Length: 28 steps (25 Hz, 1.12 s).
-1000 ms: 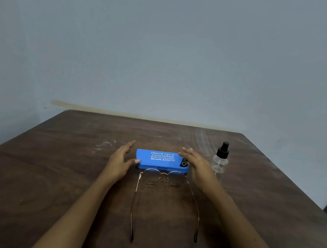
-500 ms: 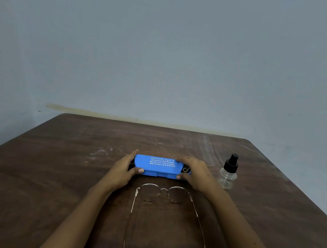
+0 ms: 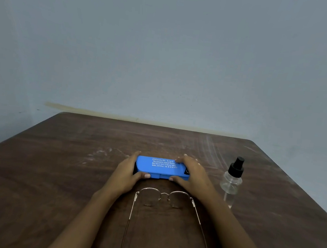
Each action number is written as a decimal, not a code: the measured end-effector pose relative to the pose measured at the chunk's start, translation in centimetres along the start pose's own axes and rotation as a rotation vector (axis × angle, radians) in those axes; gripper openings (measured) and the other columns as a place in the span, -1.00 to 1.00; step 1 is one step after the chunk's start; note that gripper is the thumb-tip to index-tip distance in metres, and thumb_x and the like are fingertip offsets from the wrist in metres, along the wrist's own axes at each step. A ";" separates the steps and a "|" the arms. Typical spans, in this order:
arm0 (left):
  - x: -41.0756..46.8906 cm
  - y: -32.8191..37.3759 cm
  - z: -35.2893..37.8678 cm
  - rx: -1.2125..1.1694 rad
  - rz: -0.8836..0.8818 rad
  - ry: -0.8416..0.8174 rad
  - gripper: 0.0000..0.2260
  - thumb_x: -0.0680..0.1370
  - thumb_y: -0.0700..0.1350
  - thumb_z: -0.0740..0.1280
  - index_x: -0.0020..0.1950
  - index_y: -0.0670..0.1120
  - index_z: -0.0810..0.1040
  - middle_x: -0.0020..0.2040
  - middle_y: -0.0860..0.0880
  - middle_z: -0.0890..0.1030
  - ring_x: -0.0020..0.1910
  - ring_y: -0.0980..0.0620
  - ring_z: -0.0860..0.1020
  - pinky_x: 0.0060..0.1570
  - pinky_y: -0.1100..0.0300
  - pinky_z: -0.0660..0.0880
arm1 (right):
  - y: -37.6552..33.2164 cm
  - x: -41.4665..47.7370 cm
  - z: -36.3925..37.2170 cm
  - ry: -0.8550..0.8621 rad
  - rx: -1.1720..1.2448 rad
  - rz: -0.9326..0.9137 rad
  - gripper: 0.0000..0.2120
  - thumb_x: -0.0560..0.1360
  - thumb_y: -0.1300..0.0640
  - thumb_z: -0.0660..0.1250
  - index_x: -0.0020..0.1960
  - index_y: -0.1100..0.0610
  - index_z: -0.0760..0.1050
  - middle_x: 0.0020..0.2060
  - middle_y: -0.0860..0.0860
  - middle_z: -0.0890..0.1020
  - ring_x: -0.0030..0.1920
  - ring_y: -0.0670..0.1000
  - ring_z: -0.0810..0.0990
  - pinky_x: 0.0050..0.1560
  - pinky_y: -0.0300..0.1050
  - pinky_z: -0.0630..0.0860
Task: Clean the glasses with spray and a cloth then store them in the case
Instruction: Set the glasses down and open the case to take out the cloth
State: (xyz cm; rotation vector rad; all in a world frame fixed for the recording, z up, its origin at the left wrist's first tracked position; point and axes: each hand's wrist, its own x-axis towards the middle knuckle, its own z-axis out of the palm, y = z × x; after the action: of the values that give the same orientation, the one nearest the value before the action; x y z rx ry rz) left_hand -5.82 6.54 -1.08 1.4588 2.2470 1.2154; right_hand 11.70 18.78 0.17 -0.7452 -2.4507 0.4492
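A bright blue glasses case [image 3: 160,169] with white lettering lies closed on the brown table [image 3: 52,172]. My left hand [image 3: 125,172] grips its left end, thumb on the front edge. My right hand [image 3: 193,175] grips its right end, fingers over the top and thumb on the front. Thin gold-rimmed glasses [image 3: 164,198] lie unfolded just in front of the case, temples pointing toward me between my forearms. A small clear spray bottle [image 3: 232,179] with a black cap stands upright to the right of my right hand. No cloth is visible.
The table's far edge meets a pale blue-grey wall [image 3: 166,53]. Pale scuff marks [image 3: 103,154] streak the wood left of the case and at the far right. The table's right edge runs diagonally past the bottle.
Both hands have closed in from beside the case and now hold its two ends. The view has shifted, so everything sits lower in the frame.
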 end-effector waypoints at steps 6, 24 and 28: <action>0.1 -0.2 -0.4 0.003 0.015 0.002 -0.37 0.43 -0.03 0.40 0.43 -0.07 0.22 0.37 -0.15 0.41 0.32 -0.08 0.38 0.20 0.16 0.32 | 0.5 0.4 0.5 0.011 -0.087 -0.163 -0.55 0.44 0.02 0.37 0.31 0.05 0.41 0.31 -0.03 0.48 0.36 -0.08 0.36 0.47 -0.05 -0.04; 0.3 0.2 -0.6 -0.012 -0.048 -0.020 -0.32 0.40 -0.07 0.44 0.44 -0.08 0.21 0.38 -0.16 0.41 0.36 -0.09 0.35 0.29 0.10 0.31 | -0.1 0.4 1.3 0.224 -0.347 -0.466 -0.55 0.10 0.18 0.61 -0.06 0.28 0.63 -0.15 0.16 0.71 -0.16 0.10 0.70 -0.31 -0.05 0.65; 0.1 0.3 -0.6 -0.015 -0.050 -0.007 -0.33 0.39 -0.08 0.44 0.43 -0.10 0.24 0.37 -0.16 0.43 0.35 -0.08 0.36 0.28 0.12 0.31 | -0.2 0.3 1.1 0.229 -0.392 -0.489 -0.55 0.07 0.15 0.62 -0.08 0.26 0.64 -0.17 0.14 0.72 -0.19 0.07 0.70 -0.34 -0.12 0.63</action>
State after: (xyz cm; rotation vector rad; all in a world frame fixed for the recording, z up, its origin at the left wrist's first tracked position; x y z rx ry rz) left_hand -5.99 6.41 -0.41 1.3906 2.2511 1.2076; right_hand 10.72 18.61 -0.46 -0.2946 -2.4092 -0.2928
